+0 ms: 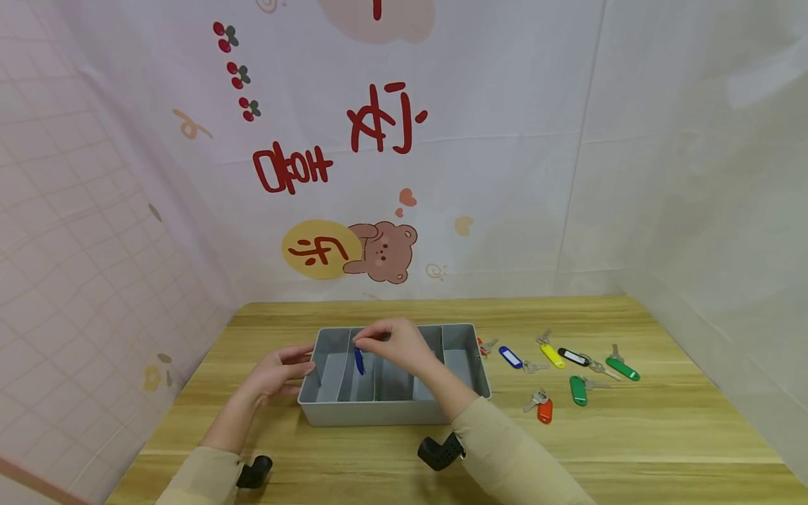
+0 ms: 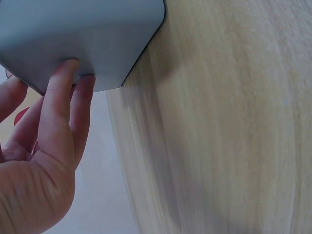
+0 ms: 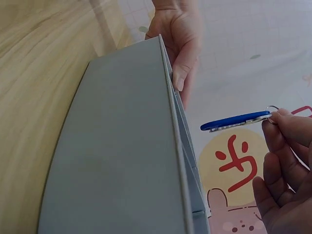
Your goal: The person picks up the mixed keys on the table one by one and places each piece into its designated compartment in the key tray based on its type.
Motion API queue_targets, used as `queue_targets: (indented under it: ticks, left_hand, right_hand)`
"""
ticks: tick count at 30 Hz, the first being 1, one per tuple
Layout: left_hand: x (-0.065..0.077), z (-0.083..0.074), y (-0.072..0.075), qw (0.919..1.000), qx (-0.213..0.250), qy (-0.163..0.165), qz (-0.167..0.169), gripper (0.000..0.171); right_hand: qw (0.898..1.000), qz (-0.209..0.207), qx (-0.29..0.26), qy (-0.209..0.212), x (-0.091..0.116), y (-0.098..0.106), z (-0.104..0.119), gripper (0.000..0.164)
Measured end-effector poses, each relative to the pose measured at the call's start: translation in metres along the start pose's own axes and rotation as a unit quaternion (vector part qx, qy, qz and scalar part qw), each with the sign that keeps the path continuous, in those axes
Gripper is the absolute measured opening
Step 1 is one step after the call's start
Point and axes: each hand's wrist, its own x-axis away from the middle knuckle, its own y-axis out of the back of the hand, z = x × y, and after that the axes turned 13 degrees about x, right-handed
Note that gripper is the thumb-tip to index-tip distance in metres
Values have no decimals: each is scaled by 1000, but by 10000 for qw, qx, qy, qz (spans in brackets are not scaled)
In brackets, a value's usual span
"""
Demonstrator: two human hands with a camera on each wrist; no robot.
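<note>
My right hand point(image 1: 399, 345) is over the left part of a grey divided box point(image 1: 385, 414). Its thumb and fingertips pinch a metal ring, from which a blue key tag point(image 1: 359, 361) with a key hangs down over a compartment. In the right wrist view the blue tag point(image 3: 234, 121) and its key lie flat together, above the box's rim. At the box's left end, my left hand point(image 1: 275, 372) holds the wall. Its fingertips point(image 2: 71, 63) press the outer side, and the thumb reaches the rim.
Right of the box, tagged keys lie spread on the wooden table point(image 1: 663, 435): a blue tag point(image 1: 510, 357), a yellow tag point(image 1: 552, 355), a black tag point(image 1: 573, 357), green tags point(image 1: 578, 391) and red tags point(image 1: 545, 411). One red tag lies against the box. A printed curtain point(image 1: 505, 175) hangs behind.
</note>
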Motion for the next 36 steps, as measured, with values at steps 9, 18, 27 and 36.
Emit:
queue_targets:
  ticks: [9,18,27,36]
  left_hand:
    - [-2,-2,0,9995,-224,87,-226,60]
    - [-2,-3,0,9995,-272,77,-144,61]
    - [-2,-2,1,9995,-285,96,-132,63]
    - [-2,-1,1,9996,-277,59,-84,63]
  right_hand:
    - [9999,-93,38,82,-18,-11,4,11]
    - [9988,-156,452,-110,-28,-22,15,12]
    - [9984,-127,413,-363,-34,-29,23,11]
    - [9947,31,640,-809,-40,-36,27,12]
